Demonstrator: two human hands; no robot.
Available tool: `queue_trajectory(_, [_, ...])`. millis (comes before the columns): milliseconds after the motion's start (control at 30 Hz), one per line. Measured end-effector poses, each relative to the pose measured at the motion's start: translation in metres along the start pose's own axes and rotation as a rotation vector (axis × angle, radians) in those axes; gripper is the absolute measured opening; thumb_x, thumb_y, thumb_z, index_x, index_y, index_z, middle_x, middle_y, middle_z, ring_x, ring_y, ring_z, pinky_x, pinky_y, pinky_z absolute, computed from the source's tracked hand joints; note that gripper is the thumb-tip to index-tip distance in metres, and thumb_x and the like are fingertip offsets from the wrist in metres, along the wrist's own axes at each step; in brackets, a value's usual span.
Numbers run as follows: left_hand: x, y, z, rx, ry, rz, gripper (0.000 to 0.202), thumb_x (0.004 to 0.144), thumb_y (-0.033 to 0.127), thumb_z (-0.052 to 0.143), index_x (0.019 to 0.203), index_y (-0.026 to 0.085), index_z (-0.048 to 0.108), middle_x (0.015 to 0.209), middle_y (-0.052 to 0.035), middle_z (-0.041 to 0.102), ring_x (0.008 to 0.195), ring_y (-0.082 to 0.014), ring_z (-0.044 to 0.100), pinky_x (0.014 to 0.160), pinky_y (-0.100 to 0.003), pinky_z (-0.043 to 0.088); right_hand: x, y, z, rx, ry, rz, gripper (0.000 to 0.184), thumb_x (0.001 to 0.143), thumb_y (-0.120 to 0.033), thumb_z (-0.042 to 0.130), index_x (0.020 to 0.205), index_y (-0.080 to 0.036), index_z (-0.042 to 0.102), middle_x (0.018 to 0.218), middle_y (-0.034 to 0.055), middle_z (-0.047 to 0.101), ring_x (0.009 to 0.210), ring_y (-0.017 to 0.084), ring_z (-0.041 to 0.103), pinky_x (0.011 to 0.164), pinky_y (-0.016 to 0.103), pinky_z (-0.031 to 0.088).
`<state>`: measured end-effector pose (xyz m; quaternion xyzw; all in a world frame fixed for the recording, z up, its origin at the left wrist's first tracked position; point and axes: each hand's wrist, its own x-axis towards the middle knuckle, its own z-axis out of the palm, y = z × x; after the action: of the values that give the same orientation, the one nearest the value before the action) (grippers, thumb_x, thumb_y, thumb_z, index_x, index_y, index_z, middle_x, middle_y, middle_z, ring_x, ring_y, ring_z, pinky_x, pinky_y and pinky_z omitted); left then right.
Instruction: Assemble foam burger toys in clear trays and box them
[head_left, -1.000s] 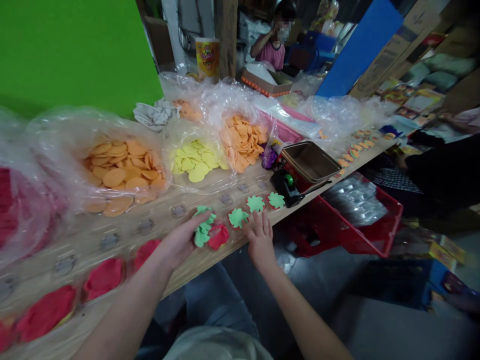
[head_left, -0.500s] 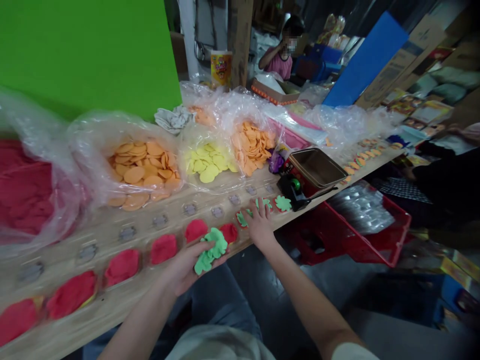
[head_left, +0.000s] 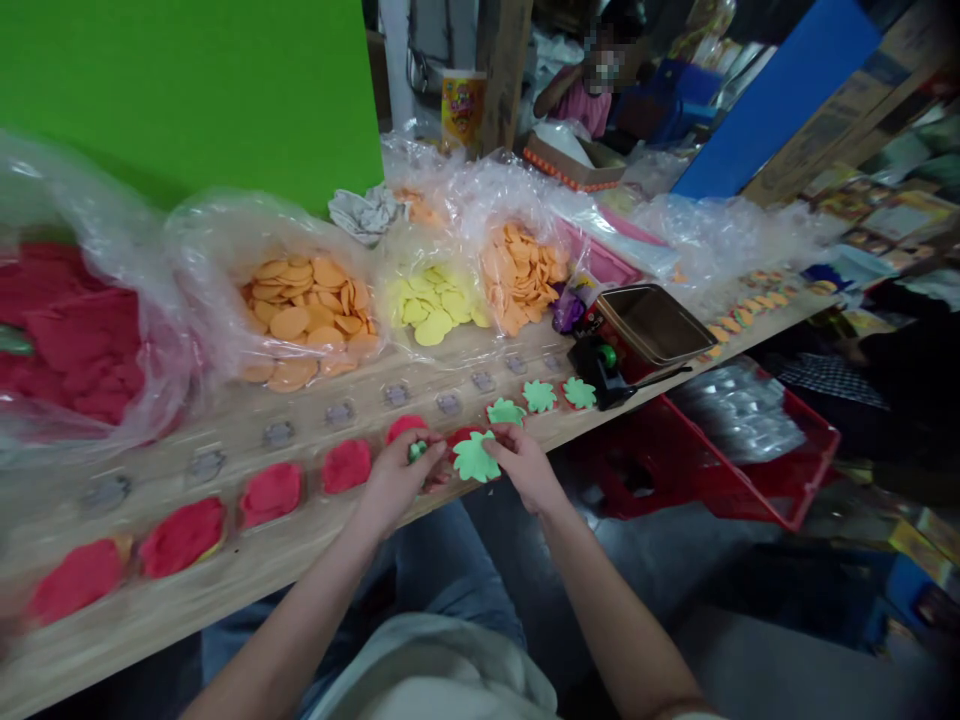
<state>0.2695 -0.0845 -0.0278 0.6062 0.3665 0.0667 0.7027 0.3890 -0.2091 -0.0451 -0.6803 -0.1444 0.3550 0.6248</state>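
My left hand [head_left: 395,478] is closed around a small stack of green flower-shaped cutouts [head_left: 417,451], only a bit of green showing. My right hand [head_left: 525,462] pinches one green flower cutout [head_left: 476,458] over a red round piece [head_left: 459,437] at the near edge of the wooden board [head_left: 225,580]. Three more green cutouts [head_left: 539,396] lie on red pieces to the right. A row of bare red rounds [head_left: 271,493] runs left along the board.
Clear bags of orange discs [head_left: 304,310], yellow discs [head_left: 433,312] and red sheets [head_left: 67,340] line the back. A small scale with a brown pan [head_left: 645,325] stands at the right. A red crate [head_left: 735,440] sits below. Another person [head_left: 581,95] is far behind.
My left hand moved up from below the board edge with the green stack. My right hand drew back left and now holds a single green cutout over a red piece.
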Motion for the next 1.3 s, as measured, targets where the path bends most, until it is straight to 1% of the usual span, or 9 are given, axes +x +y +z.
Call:
queue_trajectory(133, [-0.005, -0.008, -0.02, 0.246, 0.089, 0.132, 0.032, 0.075, 0.043, 0.053, 0.096, 0.018, 0.053, 0.084, -0.0023, 0.061, 0.053, -0.0124, 0.059, 0.044, -0.021, 0.045, 0.016, -0.003, 0.001, -0.17, 0.013, -0.107, 0.033, 0.073, -0.031, 0.058, 0.102, -0.018, 0.051, 0.075, 0.0005, 0.062, 0.064, 0.015, 0.058, 0.056, 0.025, 0.045])
queue_trajectory(267, [-0.011, -0.012, -0.023, 0.465, 0.076, 0.234, 0.026, 0.081, 0.037, 0.046, 0.097, 0.02, 0.056, 0.088, -0.0023, 0.063, 0.057, -0.012, 0.06, 0.052, -0.023, 0.047, 0.024, -0.004, 0.007, -0.587, 0.037, -0.456, 0.017, 0.079, -0.023, 0.053, 0.095, -0.017, 0.058, 0.086, 0.0052, 0.063, 0.081, 0.018, 0.058, 0.074, 0.032, 0.045])
queue_trajectory(467, [-0.003, -0.013, -0.018, 0.677, 0.094, 0.418, 0.028, 0.083, 0.03, 0.042, 0.104, 0.019, 0.056, 0.102, -0.0066, 0.063, 0.093, -0.0202, 0.06, 0.08, -0.032, 0.048, 0.003, 0.011, 0.002, -1.247, -0.155, -0.871, 0.019, 0.086, -0.021, 0.047, 0.1, -0.018, 0.059, 0.094, 0.0078, 0.063, 0.097, 0.022, 0.05, 0.086, 0.038, 0.038])
queue_trajectory(567, [-0.005, -0.013, -0.014, 0.851, 0.034, 0.513, 0.036, 0.081, 0.018, 0.041, 0.115, 0.021, 0.053, 0.116, -0.0078, 0.058, 0.105, -0.0215, 0.054, 0.09, -0.035, 0.043, -0.011, 0.023, -0.003, -1.245, -0.15, -0.876, 0.028, 0.086, -0.02, 0.045, 0.111, -0.019, 0.055, 0.105, 0.0078, 0.06, 0.104, 0.02, 0.048, 0.091, 0.037, 0.036])
queue_trajectory(733, [-0.019, -0.014, 0.001, 1.095, -0.059, 0.519, 0.062, 0.076, 0.008, 0.041, 0.135, 0.024, 0.032, 0.134, -0.0117, 0.044, 0.106, -0.0274, 0.056, 0.086, -0.038, 0.045, -0.022, 0.028, -0.011, -1.26, 0.141, -0.691, 0.046, 0.084, -0.022, 0.041, 0.13, -0.017, 0.041, 0.134, 0.0101, 0.041, 0.129, 0.026, 0.025, 0.102, 0.045, 0.025])
queue_trajectory(833, [-0.023, -0.014, 0.012, 1.192, -0.107, 0.511, 0.06, 0.076, 0.002, 0.034, 0.132, 0.023, 0.039, 0.139, -0.0134, 0.037, 0.105, -0.0307, 0.056, 0.082, -0.041, 0.047, -0.023, 0.028, -0.011, -1.368, 0.075, -0.606, 0.056, 0.082, -0.039, 0.048, 0.134, -0.021, 0.037, 0.145, 0.0077, 0.024, 0.134, 0.032, 0.007, 0.103, 0.052, 0.018])
queue_trajectory(967, [-0.026, -0.016, 0.019, 1.3, -0.134, 0.485, 0.059, 0.076, -0.001, 0.03, 0.13, 0.018, 0.042, 0.14, -0.0151, 0.034, 0.105, -0.0318, 0.056, 0.078, -0.042, 0.049, -0.024, 0.031, -0.008, -1.372, 0.057, -0.555, 0.058, 0.082, -0.044, 0.047, 0.134, -0.02, 0.037, 0.147, 0.0082, 0.018, 0.135, 0.032, 0.003, 0.104, 0.051, 0.018])
queue_trajectory(1133, [-0.032, -0.026, 0.016, 1.179, -0.082, 0.507, 0.064, 0.075, -0.004, 0.031, 0.131, 0.024, 0.04, 0.14, -0.0099, 0.035, 0.102, -0.0265, 0.059, 0.082, -0.038, 0.048, -0.027, 0.035, -0.009, -1.365, 0.11, -0.571, 0.054, 0.083, -0.041, 0.046, 0.133, -0.021, 0.038, 0.147, 0.0084, 0.017, 0.135, 0.032, 0.002, 0.105, 0.052, 0.017])
queue_trajectory(1300, [-0.031, -0.011, 0.002, 0.652, -0.074, 0.461, 0.049, 0.076, 0.004, 0.04, 0.118, 0.022, 0.054, 0.128, -0.0079, 0.052, 0.112, -0.0246, 0.052, 0.097, -0.039, 0.039, -0.03, 0.027, -0.011, -1.236, 0.131, -0.597, 0.047, 0.081, -0.033, 0.05, 0.126, -0.02, 0.046, 0.14, 0.0112, 0.032, 0.133, 0.032, 0.014, 0.103, 0.054, 0.017])
